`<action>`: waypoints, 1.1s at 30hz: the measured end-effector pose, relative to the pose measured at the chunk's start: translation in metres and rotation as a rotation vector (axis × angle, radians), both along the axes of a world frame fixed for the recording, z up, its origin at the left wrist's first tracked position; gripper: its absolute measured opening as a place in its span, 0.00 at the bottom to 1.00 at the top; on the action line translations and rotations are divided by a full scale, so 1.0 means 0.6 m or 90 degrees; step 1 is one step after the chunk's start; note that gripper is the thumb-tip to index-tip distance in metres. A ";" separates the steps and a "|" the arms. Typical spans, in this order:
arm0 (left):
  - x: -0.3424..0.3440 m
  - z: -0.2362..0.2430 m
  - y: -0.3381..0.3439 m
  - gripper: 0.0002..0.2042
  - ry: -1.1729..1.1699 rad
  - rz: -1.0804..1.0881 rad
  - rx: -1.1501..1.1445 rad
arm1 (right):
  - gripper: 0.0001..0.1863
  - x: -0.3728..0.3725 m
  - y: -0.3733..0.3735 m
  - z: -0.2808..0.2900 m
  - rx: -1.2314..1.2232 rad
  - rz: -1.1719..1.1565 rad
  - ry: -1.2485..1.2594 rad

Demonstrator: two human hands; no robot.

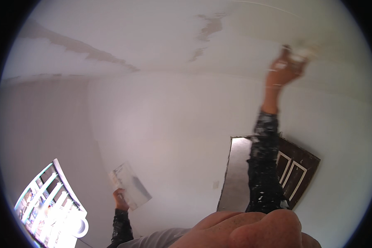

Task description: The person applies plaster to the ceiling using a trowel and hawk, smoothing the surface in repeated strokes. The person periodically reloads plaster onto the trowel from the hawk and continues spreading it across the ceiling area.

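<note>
White walls and patched ceiling [161, 37] fill the room. Right hand [286, 68] presses a putty knife [298, 53] to the ceiling, fingers wrapped round it; left hand [120, 200] grips a loaded hawk [130, 186] low. Best worked flat, with even pressure. Dark door [295, 169] behind.
</note>
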State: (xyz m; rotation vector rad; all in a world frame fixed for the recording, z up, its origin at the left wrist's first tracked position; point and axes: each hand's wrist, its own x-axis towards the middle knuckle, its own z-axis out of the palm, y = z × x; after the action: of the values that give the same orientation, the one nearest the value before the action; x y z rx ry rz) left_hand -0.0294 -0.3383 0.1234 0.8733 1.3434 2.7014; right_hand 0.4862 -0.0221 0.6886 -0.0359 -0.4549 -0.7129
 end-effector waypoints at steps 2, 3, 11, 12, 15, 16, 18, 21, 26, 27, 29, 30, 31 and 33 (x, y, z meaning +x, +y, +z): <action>0.028 0.039 0.037 0.16 -0.090 -0.156 0.052 | 0.35 -0.132 -0.088 0.000 0.095 0.095 -0.174; 0.060 0.073 0.063 0.16 -0.148 -0.268 0.088 | 0.45 -0.180 -0.131 -0.013 0.031 0.146 -0.251; 0.296 0.262 0.103 0.26 -0.169 -0.426 0.171 | 0.34 -0.311 -0.114 -0.190 0.023 0.338 -0.794; 0.311 0.292 0.106 0.26 -0.149 -0.430 0.188 | 0.32 -0.305 -0.105 -0.228 0.038 0.408 -0.855; 0.265 0.302 0.126 0.23 -0.132 -0.556 0.195 | 0.23 -0.267 -0.100 -0.301 0.108 0.416 -1.158; 0.250 0.296 0.131 0.23 -0.091 -0.603 0.201 | 0.23 -0.265 -0.113 -0.318 0.103 0.347 -1.209; 0.308 0.367 0.140 0.22 -0.119 -0.595 0.198 | 0.22 -0.269 -0.121 -0.353 0.076 0.262 -1.291; 0.297 0.352 0.168 0.21 -0.160 -0.620 0.206 | 0.22 -0.292 -0.106 -0.396 0.024 0.180 -1.336; 0.338 0.348 0.146 0.19 0.083 -0.326 0.142 | 0.25 -0.330 -0.047 -0.449 -0.014 -0.036 -1.286; 0.334 0.352 0.142 0.19 0.053 -0.313 0.133 | 0.27 -0.330 -0.028 -0.455 -0.065 -0.041 -1.282; 0.321 0.372 0.129 0.18 -0.148 -0.335 0.104 | 0.29 -0.329 0.015 -0.453 -0.201 0.232 -1.317; 0.310 0.382 0.125 0.17 -0.311 -0.367 0.086 | 0.30 -0.321 0.046 -0.469 -0.240 0.126 -1.320; 0.298 0.379 0.121 0.17 -0.283 -0.379 0.139 | 0.31 -0.320 0.073 -0.493 -0.272 0.021 -1.316; 0.272 0.384 0.111 0.16 -0.209 -0.403 0.252 | 0.31 -0.315 0.089 -0.558 -0.422 0.498 -1.343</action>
State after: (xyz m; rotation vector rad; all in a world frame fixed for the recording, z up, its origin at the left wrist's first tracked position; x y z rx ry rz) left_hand 0.1336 -0.2716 0.3538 0.6704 0.3801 2.4561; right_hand 0.2971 0.0315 0.3540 0.2974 -2.5214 0.5086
